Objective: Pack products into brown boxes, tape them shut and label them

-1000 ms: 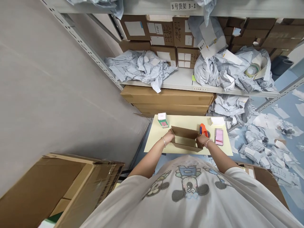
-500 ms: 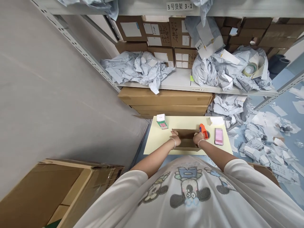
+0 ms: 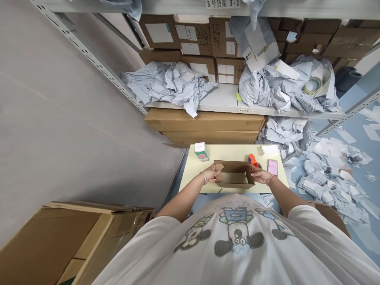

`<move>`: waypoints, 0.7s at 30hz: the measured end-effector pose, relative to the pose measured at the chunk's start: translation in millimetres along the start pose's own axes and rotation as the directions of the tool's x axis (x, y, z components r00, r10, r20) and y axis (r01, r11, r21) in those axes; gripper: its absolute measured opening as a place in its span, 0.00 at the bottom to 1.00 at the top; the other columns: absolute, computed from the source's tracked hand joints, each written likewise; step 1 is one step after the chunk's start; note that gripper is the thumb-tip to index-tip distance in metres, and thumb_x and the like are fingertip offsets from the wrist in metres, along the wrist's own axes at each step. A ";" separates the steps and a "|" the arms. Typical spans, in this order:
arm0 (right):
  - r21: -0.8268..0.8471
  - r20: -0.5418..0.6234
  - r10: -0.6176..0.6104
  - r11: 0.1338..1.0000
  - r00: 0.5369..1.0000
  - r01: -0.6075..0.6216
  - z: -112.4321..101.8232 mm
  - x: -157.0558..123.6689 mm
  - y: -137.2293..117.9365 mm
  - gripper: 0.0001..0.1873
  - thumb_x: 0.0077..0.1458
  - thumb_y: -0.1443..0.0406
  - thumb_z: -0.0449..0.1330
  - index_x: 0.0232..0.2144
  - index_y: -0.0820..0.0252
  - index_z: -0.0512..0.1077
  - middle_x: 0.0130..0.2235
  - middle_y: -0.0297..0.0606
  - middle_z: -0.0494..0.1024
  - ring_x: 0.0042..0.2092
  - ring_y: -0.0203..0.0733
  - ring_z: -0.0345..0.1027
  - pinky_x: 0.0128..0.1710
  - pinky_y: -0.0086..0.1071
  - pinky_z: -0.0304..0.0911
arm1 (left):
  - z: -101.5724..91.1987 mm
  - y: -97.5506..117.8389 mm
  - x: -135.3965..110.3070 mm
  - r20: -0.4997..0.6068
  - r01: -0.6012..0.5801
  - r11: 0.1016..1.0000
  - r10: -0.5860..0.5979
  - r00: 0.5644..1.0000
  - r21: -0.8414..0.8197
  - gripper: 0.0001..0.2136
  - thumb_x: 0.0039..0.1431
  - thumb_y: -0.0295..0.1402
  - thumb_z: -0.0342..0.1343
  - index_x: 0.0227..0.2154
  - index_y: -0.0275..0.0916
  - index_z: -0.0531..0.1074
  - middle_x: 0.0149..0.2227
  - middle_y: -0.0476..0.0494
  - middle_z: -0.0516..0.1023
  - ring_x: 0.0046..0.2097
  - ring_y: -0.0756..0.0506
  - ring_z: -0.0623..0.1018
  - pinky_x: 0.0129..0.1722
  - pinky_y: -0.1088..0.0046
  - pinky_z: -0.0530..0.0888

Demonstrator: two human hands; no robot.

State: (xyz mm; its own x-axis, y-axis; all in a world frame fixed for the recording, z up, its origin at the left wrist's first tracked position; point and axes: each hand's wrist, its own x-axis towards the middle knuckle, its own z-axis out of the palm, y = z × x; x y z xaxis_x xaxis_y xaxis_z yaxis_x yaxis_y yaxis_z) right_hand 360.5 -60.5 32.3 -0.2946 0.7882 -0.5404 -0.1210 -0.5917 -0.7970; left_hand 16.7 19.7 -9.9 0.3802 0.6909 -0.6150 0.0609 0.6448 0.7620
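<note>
A small brown cardboard box [image 3: 236, 185], its top open, is held over the front part of the pale yellow table [image 3: 190, 178]. At its left end my left hand [image 3: 210, 174] grips the wall, with a rounded flap standing inside by the fingers. My right hand [image 3: 260, 175] holds the opposite end wall, its fingers partly hidden. A pale surface like the tabletop shows through the inside of the box. Just behind my right hand lies an orange tape dispenser [image 3: 253, 160], and a pink-screened phone [image 3: 272, 168] is beside that hand.
A green-and-white carton [image 3: 202, 152] stands at the table's back left, a white box [image 3: 270, 150] at the back right. Shelving [image 3: 219, 103] with crumpled bags and cartons rises behind. A large open cardboard box [image 3: 97, 237] is low left; plastic packaging [image 3: 332, 190] litters the right floor.
My hands have moved apart, from inside the box to its two outer ends. The end walls and a left flap now show.
</note>
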 end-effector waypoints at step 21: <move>-0.132 -0.247 -0.232 0.970 0.941 0.205 41.5 11.7 20.7 0.47 0.45 0.67 0.61 0.68 0.48 0.55 0.65 0.40 0.69 0.61 0.48 0.66 0.56 0.39 0.69 | 26.0 -10.9 1.1 -0.175 -0.310 0.914 0.271 0.947 -0.262 0.33 0.29 0.22 0.64 0.47 0.40 0.74 0.44 0.45 0.80 0.43 0.43 0.78 0.43 0.68 0.74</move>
State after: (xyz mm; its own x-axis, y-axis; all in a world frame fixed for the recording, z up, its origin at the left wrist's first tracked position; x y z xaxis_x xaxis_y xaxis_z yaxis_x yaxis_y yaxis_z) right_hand 315.3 -70.6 20.7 -0.0145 0.9208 -0.3897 -0.0529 -0.3899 -0.9193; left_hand 40.4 5.0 -13.6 0.2152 0.8859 -0.4109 -0.3039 0.4606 0.8340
